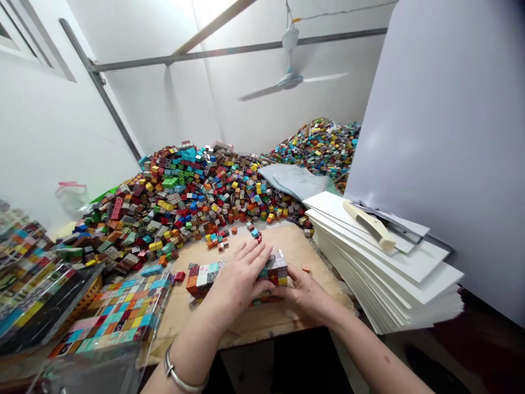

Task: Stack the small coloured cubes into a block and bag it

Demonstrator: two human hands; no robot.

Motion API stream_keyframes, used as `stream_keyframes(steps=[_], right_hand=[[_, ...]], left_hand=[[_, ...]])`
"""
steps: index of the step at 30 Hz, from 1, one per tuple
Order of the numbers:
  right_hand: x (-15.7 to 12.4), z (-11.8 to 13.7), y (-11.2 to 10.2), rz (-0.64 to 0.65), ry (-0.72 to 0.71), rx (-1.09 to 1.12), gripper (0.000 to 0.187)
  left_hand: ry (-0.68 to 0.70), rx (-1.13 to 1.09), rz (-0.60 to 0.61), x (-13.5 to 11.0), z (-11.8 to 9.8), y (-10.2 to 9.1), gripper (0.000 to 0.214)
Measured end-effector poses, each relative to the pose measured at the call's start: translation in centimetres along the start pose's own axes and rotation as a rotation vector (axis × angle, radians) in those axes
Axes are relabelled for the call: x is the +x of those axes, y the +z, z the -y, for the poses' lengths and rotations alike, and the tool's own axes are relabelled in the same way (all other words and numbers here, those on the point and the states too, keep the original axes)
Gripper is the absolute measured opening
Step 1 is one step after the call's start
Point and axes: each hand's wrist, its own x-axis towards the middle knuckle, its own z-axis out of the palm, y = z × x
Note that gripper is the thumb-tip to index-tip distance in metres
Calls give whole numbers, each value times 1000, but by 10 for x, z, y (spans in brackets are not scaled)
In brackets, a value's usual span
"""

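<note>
A long block of small patterned cubes [202, 278], in many colours, rests on the brown work board [180, 323] in front of me. My left hand [241, 271] lies across its top with fingers stretched out and thumb toward me. Around the right end curls my right hand [301, 290], fingers on the far side and thumb on the near face. Both hands hide much of the block's middle and front. A few loose cubes [217, 239] lie just beyond it, and a single red cube [179, 276] is near its left end.
A big heap of coloured bricks [197, 191] fills the back. At left, clear-wrapped mosaic slabs [118, 312] lie beside the board. On the right, a tall stack of white sheets [385, 290] carries a cream-handled tool [371, 224]. A ceiling fan [290, 82] hangs above.
</note>
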Motion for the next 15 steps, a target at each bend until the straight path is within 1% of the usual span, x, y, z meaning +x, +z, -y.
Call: stream_keyframes(steps=[2, 3, 5, 6, 7, 8, 10, 11, 12, 13, 15], right_hand=[[2, -3, -1, 14, 1, 11, 47], [3, -5, -1, 25, 5, 18, 47], [4, -5, -2, 41, 18, 20, 45], [5, -4, -3, 52, 24, 18, 44], [6, -2, -3, 65, 34, 15, 43], [7, 0, -4, 73, 44, 11, 43], [8, 5, -4, 78, 66, -5, 42], [8, 5, -3, 76, 80, -21, 42], [7, 5, -2, 69, 94, -37, 41], [5, 3, -2, 65, 106, -47, 41], [1, -6, 0, 72, 122, -33, 43]], left_hand=[[-8, 18, -86, -6, 1, -10, 74], [-24, 19, -155, -13, 1, -15, 72], [-94, 0, -344, -33, 3, -21, 67], [-153, -16, -456, -46, 4, -21, 65], [-244, -29, -582, -60, 5, -19, 63], [-371, -26, -676, -76, 6, -14, 61], [-616, -99, -709, -105, 9, 4, 61], [-696, -171, -703, -117, 10, 15, 64], [-746, -258, -731, -128, 12, 26, 67], [-793, -341, -701, -136, 13, 37, 68], [-839, -421, -579, -146, 13, 54, 71]])
